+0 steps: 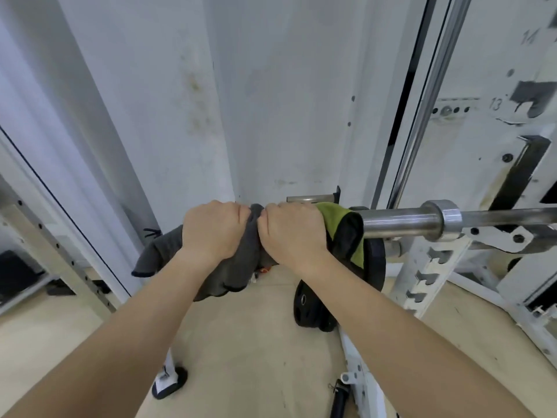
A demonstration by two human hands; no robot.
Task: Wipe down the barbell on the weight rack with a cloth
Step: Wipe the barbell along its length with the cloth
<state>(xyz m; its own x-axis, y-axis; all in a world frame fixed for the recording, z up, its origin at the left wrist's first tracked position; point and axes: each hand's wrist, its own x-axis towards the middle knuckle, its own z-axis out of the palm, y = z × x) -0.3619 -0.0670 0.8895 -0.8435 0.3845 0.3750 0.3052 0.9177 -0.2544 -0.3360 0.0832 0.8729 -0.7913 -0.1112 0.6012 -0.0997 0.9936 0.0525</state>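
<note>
A steel barbell (401,222) lies across the white rack (431,267), its sleeve end pointing left toward me. A dark grey cloth (241,267) with a green patch (331,215) is wrapped over the end of the sleeve. My left hand (211,230) grips the grey part of the cloth at the bar's tip. My right hand (294,233) grips the cloth around the sleeve just beside it, knuckles touching the left hand. The bar under the cloth is hidden.
A black weight plate (375,263) hangs on a rack peg behind the cloth, and another plate (313,309) leans near the floor. A chrome guide rod (434,95) rises on the right. White wall panels stand ahead. Beige floor lies below.
</note>
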